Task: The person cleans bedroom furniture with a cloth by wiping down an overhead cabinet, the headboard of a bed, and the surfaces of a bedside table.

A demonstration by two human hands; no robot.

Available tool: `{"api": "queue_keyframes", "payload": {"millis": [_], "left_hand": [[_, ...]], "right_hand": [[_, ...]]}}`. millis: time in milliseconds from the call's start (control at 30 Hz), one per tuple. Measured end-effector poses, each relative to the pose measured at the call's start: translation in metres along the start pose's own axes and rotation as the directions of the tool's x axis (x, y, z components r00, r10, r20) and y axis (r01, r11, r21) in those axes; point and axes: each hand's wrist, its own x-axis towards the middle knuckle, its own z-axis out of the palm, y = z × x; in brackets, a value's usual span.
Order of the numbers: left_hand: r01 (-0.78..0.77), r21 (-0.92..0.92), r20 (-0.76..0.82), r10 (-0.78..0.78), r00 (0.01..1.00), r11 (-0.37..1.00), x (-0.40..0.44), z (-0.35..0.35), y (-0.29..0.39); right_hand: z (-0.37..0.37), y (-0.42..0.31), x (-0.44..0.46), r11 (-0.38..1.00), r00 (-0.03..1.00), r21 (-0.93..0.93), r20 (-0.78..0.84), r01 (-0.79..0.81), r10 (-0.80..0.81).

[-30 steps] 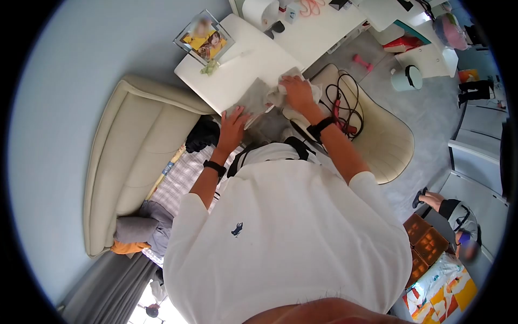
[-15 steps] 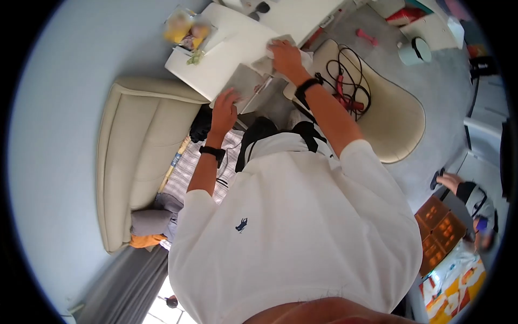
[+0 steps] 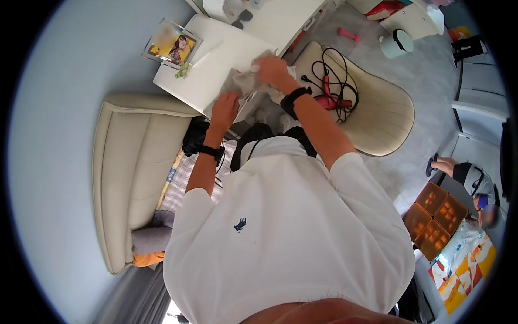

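Observation:
A thin, crumpled greyish sheet (image 3: 244,81), cloth or plastic, lies bunched over the front edge of a white desk (image 3: 216,46). My left hand (image 3: 225,108) is at its near-left end, fingers curled in at the edge. At the other end, my right hand (image 3: 273,72) closes on the sheet with bent fingers. Both fingertips are partly hidden. Just below the sheet, the desk's front and a pale piece near my right hand are only partly visible. Each wrist wears a black band.
A framed photo (image 3: 172,44), a small green item (image 3: 183,70) and sunglasses (image 3: 243,19) are on the desk. To the right, a cream chair (image 3: 377,116) carries a red hair dryer (image 3: 332,102) with a black cord. A beige headboard (image 3: 135,173) stands left. Another person (image 3: 475,181) is far right.
My hands have come closer together, and the sheet between them is more bunched. My right hand has shifted left and down in the view. The whole view has shifted slightly.

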Motion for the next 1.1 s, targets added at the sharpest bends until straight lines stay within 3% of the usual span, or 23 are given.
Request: {"api": "queue_keyframes", "payload": {"millis": [67,100,167,200,233,300,333,367,400,467,500,533,567,633,800,900,967,1000,1067,1100], "left_hand": [[-0.056,-0.05,-0.057,0.053,0.997,0.997,0.0,-0.004,-0.007],[-0.105,-0.094,-0.125,0.093,0.988,0.99,-0.002,-0.004,-0.008],[-0.12,-0.133,-0.162,0.098,0.982,0.984,-0.005,-0.008,-0.012],[-0.13,-0.156,-0.198,0.098,0.975,0.979,-0.005,-0.009,-0.014],[-0.125,-0.163,-0.202,0.091,0.975,0.979,-0.008,-0.01,-0.017],[0.006,-0.352,-0.227,-0.091,0.97,0.936,-0.013,-0.013,-0.024],[0.011,-0.354,-0.228,-0.097,0.969,0.935,-0.016,-0.015,-0.027],[0.068,-0.377,-0.244,-0.17,0.955,0.924,-0.019,-0.018,-0.03],[0.121,-0.401,-0.257,-0.238,0.937,0.908,-0.021,-0.021,-0.032],[0.12,-0.44,-0.261,-0.255,0.931,0.89,-0.021,-0.031,-0.037],[0.123,-0.479,-0.263,-0.276,0.924,0.869,-0.021,-0.036,-0.038],[0.148,-0.558,-0.232,-0.325,0.917,0.817,-0.021,-0.041,-0.036],[0.149,-0.561,-0.236,-0.33,0.914,0.814,-0.018,-0.045,-0.034],[0.115,-0.404,-0.329,-0.261,0.907,0.907,-0.018,-0.052,-0.03],[0.106,-0.405,-0.348,-0.261,0.901,0.908,-0.016,-0.057,-0.042],[0.082,-0.415,-0.372,-0.252,0.894,0.906,-0.012,-0.067,-0.045],[0.089,-0.431,-0.357,-0.261,0.897,0.898,-0.009,-0.076,-0.049],[0.075,-0.44,-0.392,-0.267,0.881,0.895,-0.005,-0.078,-0.052],[0.059,-0.445,-0.42,-0.266,0.868,0.893,0.0,-0.082,-0.053],[0.027,-0.436,-0.439,-0.239,0.866,0.899,0.003,-0.084,-0.052]], "right_hand": [[0.025,0.032,0.018,0.962,0.964,0.249,-0.262,0.111,-0.044],[0.019,0.035,0.021,0.965,0.966,0.244,-0.256,0.098,-0.034],[-0.007,0.037,0.035,0.838,0.986,0.528,-0.007,-0.14,0.169],[-0.006,0.043,0.047,0.844,0.986,0.517,-0.007,-0.139,0.166],[-0.002,0.046,0.056,0.783,0.961,0.595,-0.062,-0.182,0.271],[0.006,0.044,0.068,0.712,0.924,0.669,-0.1,-0.213,0.37],[0.0,0.034,0.07,0.727,0.913,0.674,-0.203,-0.131,0.353],[-0.005,0.023,0.07,0.74,0.891,0.671,-0.306,-0.049,0.337],[-0.001,0.02,0.07,0.74,0.891,0.671,-0.305,-0.05,0.337],[0.009,0.013,0.069,0.883,0.998,0.469,-0.043,-0.016,0.041],[0.023,0.009,0.065,0.886,0.998,0.463,-0.041,-0.018,0.042],[0.042,0.002,0.057,0.98,0.992,0.18,-0.108,0.086,-0.067],[0.052,-0.004,0.048,0.976,0.971,-0.122,-0.139,0.178,-0.195],[0.04,-0.031,0.019,0.977,0.961,-0.111,-0.19,0.18,-0.199],[0.031,-0.043,-0.011,0.965,0.935,-0.135,-0.252,0.223,-0.251],[0.029,-0.034,-0.004,0.96,0.935,-0.14,-0.23,0.241,-0.269],[0.031,-0.013,0.019,0.98,0.984,-0.102,-0.043,0.169,-0.174],[0.032,-0.005,0.029,0.982,0.984,-0.096,-0.044,0.165,-0.17],[0.03,0.004,0.043,0.992,0.97,0.044,-0.217,0.118,-0.105],[0.028,0.001,0.047,0.993,0.97,0.045,-0.222,0.111,-0.099]]}}
